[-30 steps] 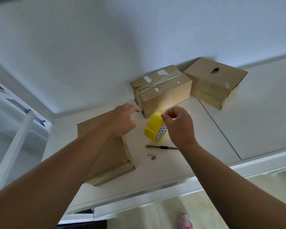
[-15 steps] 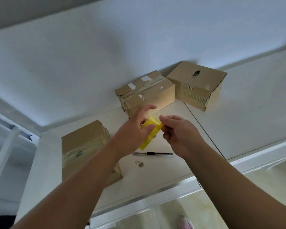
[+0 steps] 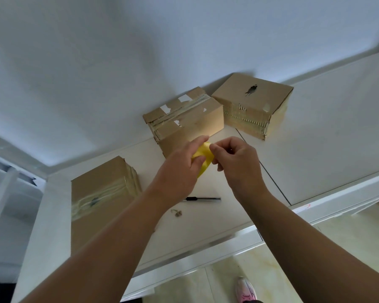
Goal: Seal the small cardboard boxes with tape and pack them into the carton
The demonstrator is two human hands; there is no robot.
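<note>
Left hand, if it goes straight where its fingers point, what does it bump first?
Probably the middle cardboard box, just past the yellow tape roll the left hand holds; the gap is hard to judge.

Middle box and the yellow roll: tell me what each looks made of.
Middle box: matte brown corrugated cardboard; layered edges show, white patches on top. Yellow roll: probably plastic tape, smooth with a slight sheen; partly hidden.
</note>
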